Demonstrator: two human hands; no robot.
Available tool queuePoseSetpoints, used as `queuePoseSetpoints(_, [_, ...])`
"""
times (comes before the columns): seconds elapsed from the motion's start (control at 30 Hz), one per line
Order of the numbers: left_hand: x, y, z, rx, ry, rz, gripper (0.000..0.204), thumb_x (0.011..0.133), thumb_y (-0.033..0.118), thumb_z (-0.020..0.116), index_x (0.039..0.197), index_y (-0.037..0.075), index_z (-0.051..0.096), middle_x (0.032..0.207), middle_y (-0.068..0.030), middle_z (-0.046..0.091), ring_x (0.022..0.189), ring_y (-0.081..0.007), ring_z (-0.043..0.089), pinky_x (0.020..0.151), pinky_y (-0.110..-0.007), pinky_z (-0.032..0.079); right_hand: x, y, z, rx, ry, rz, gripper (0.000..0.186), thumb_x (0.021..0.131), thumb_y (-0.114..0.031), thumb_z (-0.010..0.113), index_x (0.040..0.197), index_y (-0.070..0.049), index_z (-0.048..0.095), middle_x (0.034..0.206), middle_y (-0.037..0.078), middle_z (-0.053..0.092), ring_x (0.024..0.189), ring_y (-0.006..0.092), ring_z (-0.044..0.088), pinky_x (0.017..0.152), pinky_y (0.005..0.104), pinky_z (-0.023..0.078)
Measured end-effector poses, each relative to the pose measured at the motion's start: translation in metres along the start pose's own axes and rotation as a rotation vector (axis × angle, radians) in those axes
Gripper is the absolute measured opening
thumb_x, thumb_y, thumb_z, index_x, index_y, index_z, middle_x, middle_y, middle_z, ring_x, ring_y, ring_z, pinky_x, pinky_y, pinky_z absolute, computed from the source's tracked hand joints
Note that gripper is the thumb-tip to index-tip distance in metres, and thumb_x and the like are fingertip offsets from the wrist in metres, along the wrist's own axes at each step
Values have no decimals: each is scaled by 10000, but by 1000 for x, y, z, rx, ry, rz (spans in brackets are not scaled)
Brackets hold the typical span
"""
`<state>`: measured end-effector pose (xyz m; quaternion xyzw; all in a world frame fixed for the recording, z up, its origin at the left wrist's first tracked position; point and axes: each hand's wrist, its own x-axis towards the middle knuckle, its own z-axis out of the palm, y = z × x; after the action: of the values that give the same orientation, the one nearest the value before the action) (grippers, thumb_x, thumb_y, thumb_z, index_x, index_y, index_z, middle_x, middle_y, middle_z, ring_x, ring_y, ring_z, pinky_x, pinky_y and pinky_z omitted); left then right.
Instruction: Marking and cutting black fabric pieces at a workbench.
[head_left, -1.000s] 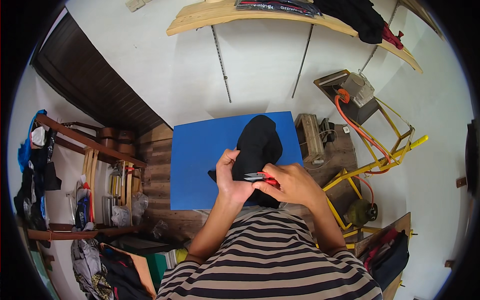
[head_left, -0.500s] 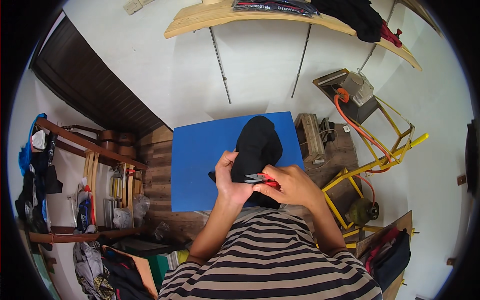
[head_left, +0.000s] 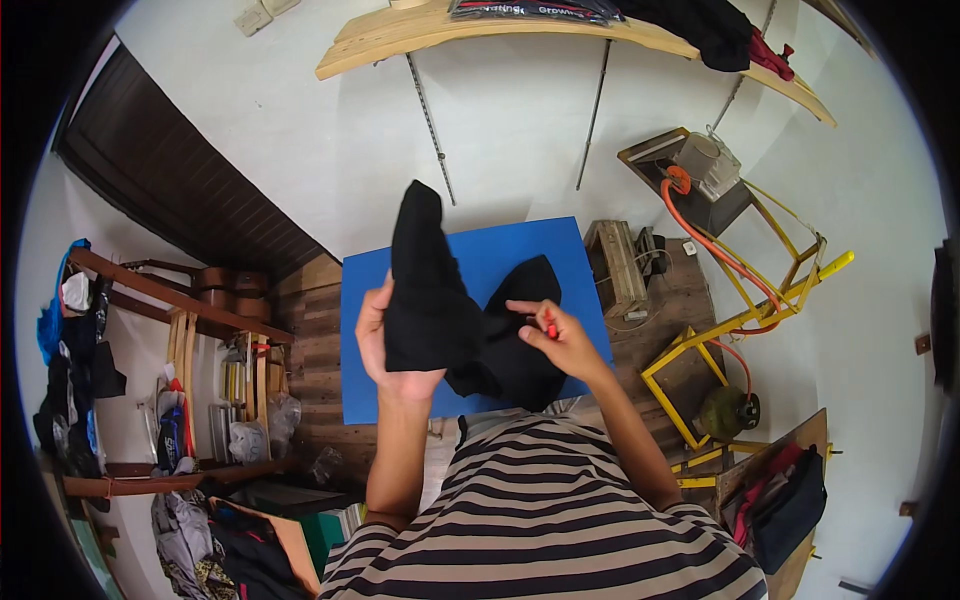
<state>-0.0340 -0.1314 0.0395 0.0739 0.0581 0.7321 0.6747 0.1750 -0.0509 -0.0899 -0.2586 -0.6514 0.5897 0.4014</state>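
A piece of black cloth [head_left: 432,305] stands up from my left hand [head_left: 372,338], whose fingers are closed round its left side and lower edge. More black cloth [head_left: 530,368] lies lower on the blue tabletop [head_left: 365,300], at my body side; whether both parts are one garment I cannot tell. Over that lower cloth is my right hand [head_left: 568,348], with the index finger stretched toward the raised part. Tucked in its curled fingers are red-handled snips [head_left: 551,324]; their blades are hidden in this view.
Past the table's right edge stands a wooden crate [head_left: 615,270]. Further right are a yellow metal frame [head_left: 745,330], an orange hose [head_left: 715,245] and a green gas cylinder [head_left: 728,415]. A wooden wall shelf [head_left: 400,35] runs above. Shelving with clothes and bags [head_left: 180,320] fills the left.
My left hand has moved left and lifted part of the black cloth upright. The right hand has drawn the snips away from the cloth, and their blades no longer show.
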Motion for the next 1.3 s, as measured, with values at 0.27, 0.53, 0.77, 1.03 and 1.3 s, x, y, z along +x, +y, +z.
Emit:
queuePoseSetpoints(0.27, [18, 44, 25, 78, -122, 236, 320, 901, 205, 485, 1087, -11, 630, 1037, -146, 672, 951, -280, 634, 901, -392, 492, -20, 3, 33, -340, -73, 102, 429, 778, -111, 784, 756, -60, 358, 759, 64, 555, 675, 103, 488, 605, 256, 430])
queuePoseSetpoints(0.53, [12, 73, 64, 558, -333, 795, 282, 954, 117, 436, 1171, -17, 556, 1176, -156, 612, 1026, -256, 618, 927, -382, 512, -27, -38, 49, -20, -426, 48, 389, 863, -111, 698, 720, -68, 339, 852, 96, 677, 686, 104, 548, 647, 255, 454])
queuePoseSetpoints(0.77, [22, 91, 64, 401, -499, 399, 278, 926, 139, 474, 1082, -48, 608, 1042, -165, 658, 949, -258, 647, 923, -350, 505, 61, -37, 43, 300, -81, -138, 318, 890, 12, 596, 780, -96, 317, 1175, 197, 610, 1047, 210, 583, 886, 344, 477])
queuePoseSetpoints(1.03, [19, 92, 69, 594, -384, 824, 156, 896, 48, 517, 929, 26, 668, 938, -144, 683, 861, -222, 666, 847, -344, 546, 133, 40, 91, 115, -304, 35, 445, 727, -172, 828, 985, -42, 490, 826, 30, 462, 839, 118, 457, 753, 269, 405])
queuePoseSetpoints(1.3, [-25, 199, 105, 732, -181, 752, 338, 905, 185, 459, 1133, -7, 617, 1087, -99, 672, 997, -229, 640, 917, -325, 498, 174, -50, -24, -35, 256, -180, 327, 738, -51, 766, 845, -72, 458, 770, -4, 510, 711, 85, 457, 641, 255, 414])
